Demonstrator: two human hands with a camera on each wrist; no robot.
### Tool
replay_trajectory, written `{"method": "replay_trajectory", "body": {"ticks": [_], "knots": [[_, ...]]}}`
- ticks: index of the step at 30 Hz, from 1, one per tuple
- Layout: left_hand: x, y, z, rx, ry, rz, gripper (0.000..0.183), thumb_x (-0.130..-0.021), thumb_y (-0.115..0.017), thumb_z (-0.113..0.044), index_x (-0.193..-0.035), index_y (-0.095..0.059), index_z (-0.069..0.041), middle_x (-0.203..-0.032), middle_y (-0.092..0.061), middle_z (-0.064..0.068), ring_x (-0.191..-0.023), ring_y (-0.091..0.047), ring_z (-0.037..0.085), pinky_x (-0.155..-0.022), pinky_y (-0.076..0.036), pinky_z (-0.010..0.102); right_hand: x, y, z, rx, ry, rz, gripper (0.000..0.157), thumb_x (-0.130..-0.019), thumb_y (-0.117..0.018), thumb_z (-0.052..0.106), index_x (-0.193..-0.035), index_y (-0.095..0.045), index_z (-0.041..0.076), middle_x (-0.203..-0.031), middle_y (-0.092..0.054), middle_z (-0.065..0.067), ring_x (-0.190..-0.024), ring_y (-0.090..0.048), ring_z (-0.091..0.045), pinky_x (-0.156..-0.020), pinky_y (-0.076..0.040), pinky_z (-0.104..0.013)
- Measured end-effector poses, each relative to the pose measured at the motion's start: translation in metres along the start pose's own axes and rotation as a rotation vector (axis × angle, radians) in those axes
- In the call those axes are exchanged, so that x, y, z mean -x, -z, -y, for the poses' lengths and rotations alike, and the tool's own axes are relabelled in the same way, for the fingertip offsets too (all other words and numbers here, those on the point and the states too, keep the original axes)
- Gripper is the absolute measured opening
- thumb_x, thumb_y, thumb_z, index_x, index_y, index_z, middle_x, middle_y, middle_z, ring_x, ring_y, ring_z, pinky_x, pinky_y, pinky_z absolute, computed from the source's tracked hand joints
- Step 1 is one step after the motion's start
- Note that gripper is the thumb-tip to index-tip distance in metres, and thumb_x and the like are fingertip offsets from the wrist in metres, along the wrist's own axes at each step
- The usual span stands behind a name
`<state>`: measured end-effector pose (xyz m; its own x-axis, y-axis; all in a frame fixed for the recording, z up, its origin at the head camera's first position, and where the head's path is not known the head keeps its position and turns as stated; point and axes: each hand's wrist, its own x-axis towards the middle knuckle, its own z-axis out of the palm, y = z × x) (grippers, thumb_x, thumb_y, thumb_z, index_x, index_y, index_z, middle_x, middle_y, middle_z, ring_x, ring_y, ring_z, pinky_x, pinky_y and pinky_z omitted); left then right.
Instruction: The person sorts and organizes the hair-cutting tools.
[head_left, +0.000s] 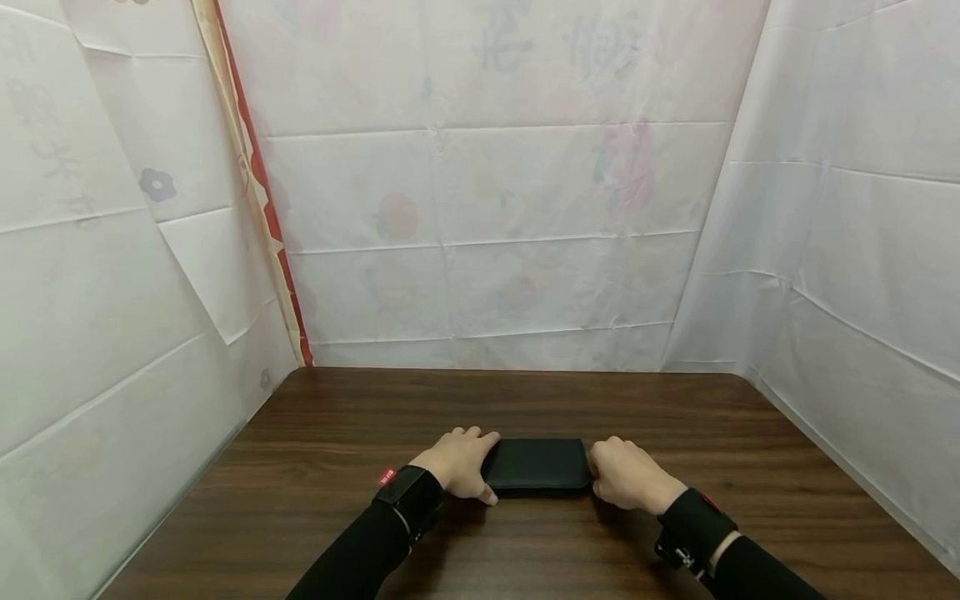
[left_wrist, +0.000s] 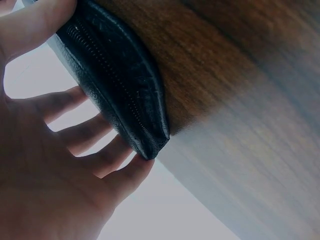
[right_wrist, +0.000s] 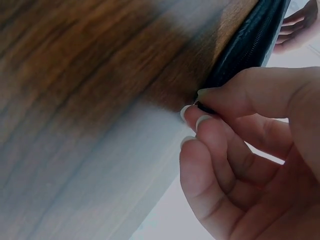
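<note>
A black leather-look zip wallet lies flat on the wooden table between both hands. My left hand grips its left end, thumb at the near corner and fingers spread along the far side. In the left wrist view, a zipper runs along the wallet's edge, under the thumb and past the fingertips. My right hand is at the right end, its fingers curled. The right wrist view shows thumb and forefinger pinching a small dark zipper pull at the wallet's corner, mostly hidden by the fingertips.
The dark brown wooden table reaches back to a white sheet hung as a wall. More white sheeting closes in the right side, and another sheet the left. Black bands are strapped on both wrists.
</note>
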<state>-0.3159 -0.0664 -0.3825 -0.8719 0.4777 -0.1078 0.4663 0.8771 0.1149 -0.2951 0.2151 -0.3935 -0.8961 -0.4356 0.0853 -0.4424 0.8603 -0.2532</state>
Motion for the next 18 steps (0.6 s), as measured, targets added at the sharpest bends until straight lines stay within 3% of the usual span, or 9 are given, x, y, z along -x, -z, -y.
{"method": "replay_trajectory", "body": {"ticks": [11, 18], "knots": [[-0.0006, -0.0008, 0.0007, -0.001, -0.002, 0.001, 0.091, -0.081, -0.085, -0.047, -0.154, -0.044, -0.014, -0.147, -0.050, 0.014, -0.129, -0.049, 0.035, -0.106, -0.042, 0.047, 0.0022, 0.0019, 0.0027, -0.031, -0.010, 0.026, 0.047, -0.084, -0.065, -0.006, -0.058, -0.038, 0.022, -0.054, -0.021, 0.008, -0.048, -0.022, -0.008, -0.050, -0.019, -0.028], [-0.0001, -0.0001, 0.0008, 0.005, -0.004, 0.002, 0.090, -0.081, -0.085, -0.046, -0.154, -0.044, -0.013, -0.147, -0.050, 0.014, -0.129, -0.049, 0.035, -0.107, -0.042, 0.047, 0.0044, 0.0023, 0.0044, -0.045, -0.014, 0.011, 0.039, -0.084, -0.067, -0.005, -0.059, -0.049, 0.018, -0.053, -0.031, 0.006, -0.047, -0.029, -0.008, -0.050, -0.022, -0.029]]}}
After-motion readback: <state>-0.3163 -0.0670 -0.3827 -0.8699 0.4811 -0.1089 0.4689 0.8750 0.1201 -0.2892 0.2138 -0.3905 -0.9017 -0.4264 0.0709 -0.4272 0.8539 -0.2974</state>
